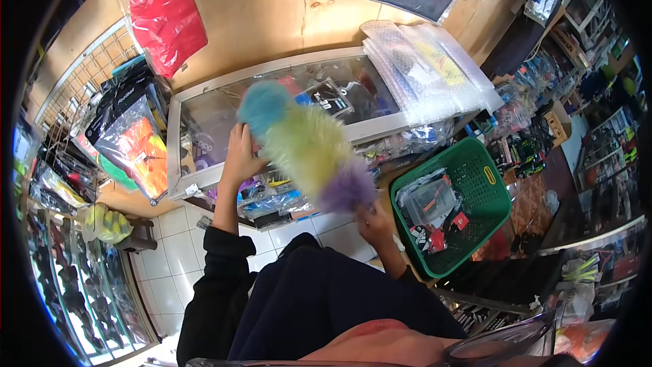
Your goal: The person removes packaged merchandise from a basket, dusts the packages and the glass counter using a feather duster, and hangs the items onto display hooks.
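Observation:
A fluffy duster (305, 143) with blue, yellow-green and purple bands slants across the glass-topped display case (261, 68). It is slightly blurred. My right hand (371, 223) is closed around its purple end, where the handle is hidden by the fingers. At the other side, my left hand (240, 155) is open by the case's left part, its fingers stretched forward and the thumb apart. The duster's blue end lies just beside those fingers; I cannot tell whether they touch it. Under the glass, a dark package marked 30 (329, 98) shows past the duster.
Bubble-wrap sheets (428, 71) cover the case's right end. A green plastic basket (499, 214) with packaged goods stands to my right. Bagged items (132, 139) hang at the left, near a stool (139, 236). A red bagged garment (163, 13) hangs on the wooden wall.

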A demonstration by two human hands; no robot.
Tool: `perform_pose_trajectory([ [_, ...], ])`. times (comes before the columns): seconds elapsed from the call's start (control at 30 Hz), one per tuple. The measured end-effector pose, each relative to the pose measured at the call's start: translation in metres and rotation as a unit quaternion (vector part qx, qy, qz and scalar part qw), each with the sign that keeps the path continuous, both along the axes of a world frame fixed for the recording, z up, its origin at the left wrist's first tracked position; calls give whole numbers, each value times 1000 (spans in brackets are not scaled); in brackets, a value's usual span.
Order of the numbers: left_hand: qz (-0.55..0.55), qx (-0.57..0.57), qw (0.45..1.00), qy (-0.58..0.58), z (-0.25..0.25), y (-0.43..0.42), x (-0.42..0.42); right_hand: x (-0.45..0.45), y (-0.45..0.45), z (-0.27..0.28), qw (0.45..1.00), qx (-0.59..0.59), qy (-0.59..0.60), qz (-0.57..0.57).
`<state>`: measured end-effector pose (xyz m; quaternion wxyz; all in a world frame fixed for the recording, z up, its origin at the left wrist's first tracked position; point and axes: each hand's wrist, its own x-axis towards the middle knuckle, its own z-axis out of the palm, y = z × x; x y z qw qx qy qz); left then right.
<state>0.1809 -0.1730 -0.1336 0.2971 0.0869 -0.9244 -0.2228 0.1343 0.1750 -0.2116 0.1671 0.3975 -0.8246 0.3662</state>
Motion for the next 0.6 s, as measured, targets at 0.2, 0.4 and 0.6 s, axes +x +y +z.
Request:
perform_pose_trajectory([
  [0.2,23,-20,1000,7,0,6,0,-7,-10,3,993,-98,-62,-29],
  [0.4,30,-24,999,-10,-2,4,0,-18,2,-12,995,-74,-51,34],
  [0.6,52,-27,998,-2,1,9,-1,-5,1,-35,968,-163,-190,11],
])
